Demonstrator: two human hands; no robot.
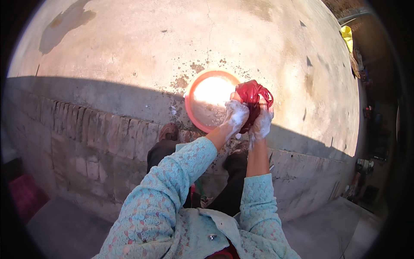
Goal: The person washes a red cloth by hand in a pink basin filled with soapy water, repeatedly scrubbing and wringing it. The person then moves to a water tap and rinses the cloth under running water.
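Both my hands are covered in white suds and grip a wet, bunched dark red cloth [251,91]. My left hand [236,113] is closed on the cloth's left side. On its right side my right hand [262,121] is closed too, with some fingers hidden behind the folds. The cloth is held up at the right rim of a round pink basin [189,105]. Foamy, sunlit water [211,108] fills the basin's inside, and its brightest part is washed out by glare.
The basin stands on a concrete surface [142,56] edged by a row of bricks [108,127]. Wet spots and small white bits lie around it. My shoe [168,131] is close to the basin's lower left. A yellow item [346,36] lies at the far right edge.
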